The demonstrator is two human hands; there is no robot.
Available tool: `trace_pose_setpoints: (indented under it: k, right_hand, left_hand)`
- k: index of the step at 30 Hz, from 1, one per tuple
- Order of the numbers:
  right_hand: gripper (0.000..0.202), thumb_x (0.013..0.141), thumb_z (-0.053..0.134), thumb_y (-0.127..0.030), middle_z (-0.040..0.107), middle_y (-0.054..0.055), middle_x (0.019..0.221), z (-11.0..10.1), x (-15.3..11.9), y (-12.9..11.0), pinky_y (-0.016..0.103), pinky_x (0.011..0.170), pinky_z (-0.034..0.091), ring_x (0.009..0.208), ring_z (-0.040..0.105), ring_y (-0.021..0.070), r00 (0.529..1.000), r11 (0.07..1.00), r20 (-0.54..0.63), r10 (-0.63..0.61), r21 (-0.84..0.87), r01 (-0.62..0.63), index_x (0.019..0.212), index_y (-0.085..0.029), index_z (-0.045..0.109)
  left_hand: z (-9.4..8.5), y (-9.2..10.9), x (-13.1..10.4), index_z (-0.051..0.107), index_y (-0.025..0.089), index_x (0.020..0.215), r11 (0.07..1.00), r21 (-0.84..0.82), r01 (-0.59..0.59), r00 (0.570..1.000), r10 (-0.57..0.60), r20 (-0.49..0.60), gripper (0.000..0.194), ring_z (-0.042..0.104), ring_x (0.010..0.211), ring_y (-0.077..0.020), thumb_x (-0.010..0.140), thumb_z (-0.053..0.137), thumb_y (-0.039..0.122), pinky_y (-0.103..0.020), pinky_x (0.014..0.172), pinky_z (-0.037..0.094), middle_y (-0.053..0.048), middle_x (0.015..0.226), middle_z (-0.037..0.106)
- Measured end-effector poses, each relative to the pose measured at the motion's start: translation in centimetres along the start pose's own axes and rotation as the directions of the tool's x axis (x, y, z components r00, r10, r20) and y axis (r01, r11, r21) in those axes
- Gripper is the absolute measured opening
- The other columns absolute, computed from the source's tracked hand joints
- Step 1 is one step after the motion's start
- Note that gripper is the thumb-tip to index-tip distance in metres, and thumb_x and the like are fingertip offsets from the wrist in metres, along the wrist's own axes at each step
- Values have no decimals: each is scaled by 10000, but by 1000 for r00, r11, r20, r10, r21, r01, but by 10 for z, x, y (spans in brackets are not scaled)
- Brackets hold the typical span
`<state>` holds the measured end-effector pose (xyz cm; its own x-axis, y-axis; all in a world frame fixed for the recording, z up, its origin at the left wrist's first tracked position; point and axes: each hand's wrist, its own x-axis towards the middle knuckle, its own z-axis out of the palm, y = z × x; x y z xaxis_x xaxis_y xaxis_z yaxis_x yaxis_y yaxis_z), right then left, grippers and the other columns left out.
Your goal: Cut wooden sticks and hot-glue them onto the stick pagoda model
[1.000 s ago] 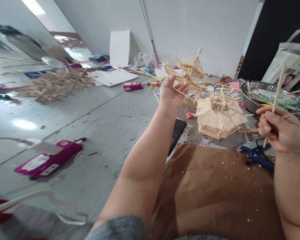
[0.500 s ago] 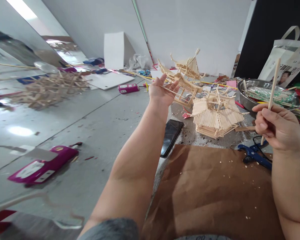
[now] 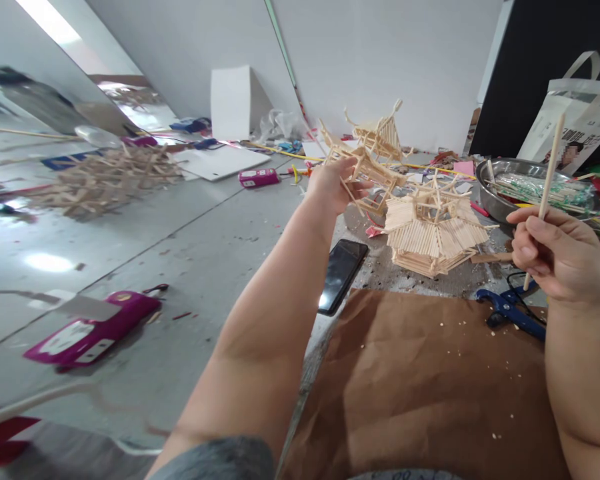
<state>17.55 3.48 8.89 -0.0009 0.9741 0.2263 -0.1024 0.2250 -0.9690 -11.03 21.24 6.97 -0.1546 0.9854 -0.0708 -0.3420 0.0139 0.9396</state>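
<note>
My left hand (image 3: 334,183) reaches forward, fingers curled on a thin wooden stick (image 3: 351,195) that slants down to the right. Just behind its fingertips is a tilted wooden-stick frame (image 3: 377,172) with curved roof edges; whether the hand touches it I cannot tell. Right of that sits a many-sided stick-built roof model (image 3: 435,230). A peaked roof piece (image 3: 386,137) stands farther back. At the right, my right hand (image 3: 560,253) pinches a pale round wooden stick (image 3: 551,167), held nearly upright. Beneath it lies a blue-handled cutting tool (image 3: 513,310), partly hidden by the wrist.
Brown paper (image 3: 425,393) with wood chips lies in front of me, a phone (image 3: 344,273) beside it. A metal bowl (image 3: 500,212) holds bagged sticks at the right. On the left are a magenta device (image 3: 115,323) and a pile of wood pieces (image 3: 115,180).
My left hand has shifted slightly right, closer to the tilted frame, and its stick has turned to a steeper slant. My right hand and its stick stay almost still.
</note>
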Motion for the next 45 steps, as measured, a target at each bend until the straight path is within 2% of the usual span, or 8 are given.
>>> trace_pose_setpoints:
  k: [3,7,13,18,23,30,35,45]
  right_hand:
    - [103,752,638,-341,442,-47,465,0,0,0,242,363,131,355,268,38,1000,1000,8,4,0,-4,793,-250,666]
    - [97,757,631,-341,434,-47,472,0,0,1,240,364,123,362,268,39,1000,1000,21,1,0,-1,794,-261,670]
    - [106,768,623,-348,429,-49,482,0,0,1,237,362,136,371,273,43,999,1000,37,-7,-19,7,806,-258,662]
    - [104,763,629,-343,436,-51,473,0,0,1,239,362,135,363,272,39,999,1000,32,-10,-5,10,805,-255,666]
    - [104,782,607,-348,431,-53,474,-1,0,1,240,356,135,359,269,42,999,998,39,-37,-45,38,812,-260,653]
    - [106,770,626,-341,436,-48,472,0,-2,-1,241,358,137,365,282,43,999,1000,37,-25,-8,26,808,-249,663]
    - [113,751,641,-354,421,-44,472,2,-3,-2,242,360,139,375,302,52,999,999,32,-13,-29,14,788,-248,654]
    - [272,825,511,-483,451,-31,517,3,-5,-4,263,354,154,342,276,44,997,997,50,-51,-62,54,842,-240,633]
  left_hand:
    - [4,0,-9,606,174,850,982,183,-57,998,61,-18,211,620,506,-181,667,631,277,-288,441,463,-69,818,585]
    - [2,-2,-15,594,164,774,915,380,-136,989,146,3,113,555,416,-117,715,579,259,-240,356,393,-77,874,585]
    - [-4,-10,-13,578,152,702,822,555,-127,988,152,0,147,461,324,-92,753,569,289,-226,311,318,-52,682,554]
    - [-3,-15,-10,555,164,651,833,537,-133,989,151,10,186,420,277,-85,783,554,295,-194,266,252,-1,531,482]
    - [-2,-18,-14,554,173,658,854,508,-109,989,143,-28,185,407,273,-89,785,556,308,-178,270,267,36,431,410]
    - [-17,-23,-21,613,175,819,908,396,-139,983,173,-53,143,429,288,-52,781,533,288,-182,284,286,9,639,539]
    - [-21,-19,-16,615,186,817,946,306,-112,988,139,-71,142,426,296,-45,751,575,306,-208,305,281,-12,752,575]
    - [-22,-4,10,562,196,737,987,152,-47,986,70,-150,203,435,337,-72,642,693,318,-241,358,309,-3,658,568]
